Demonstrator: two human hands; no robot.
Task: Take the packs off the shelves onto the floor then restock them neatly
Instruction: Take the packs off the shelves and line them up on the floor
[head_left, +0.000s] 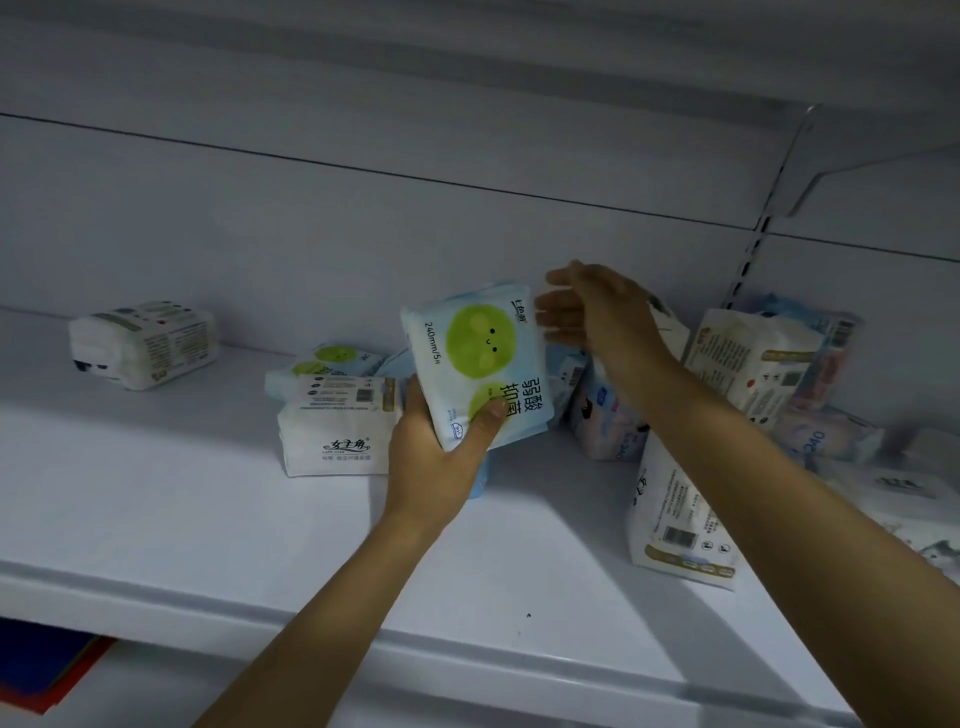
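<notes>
Wide white metal shelf (208, 519), with a heap of soft white and blue packs (758, 364) lying loose at its right end. Over the shelf's middle I see the pale-blue plastic pack with green circles (478, 358), upright, its long axis near vertical and tipped slightly left. My left hand (436, 457) grips its lower edge, thumb across the face. My right hand (592, 312), fingers straight and holding nothing, sits at the upper right edge; I cannot tell whether it touches.

Held pack (475, 364) pale blue, green circles, black lettering; shelf (208, 519) white.
</notes>
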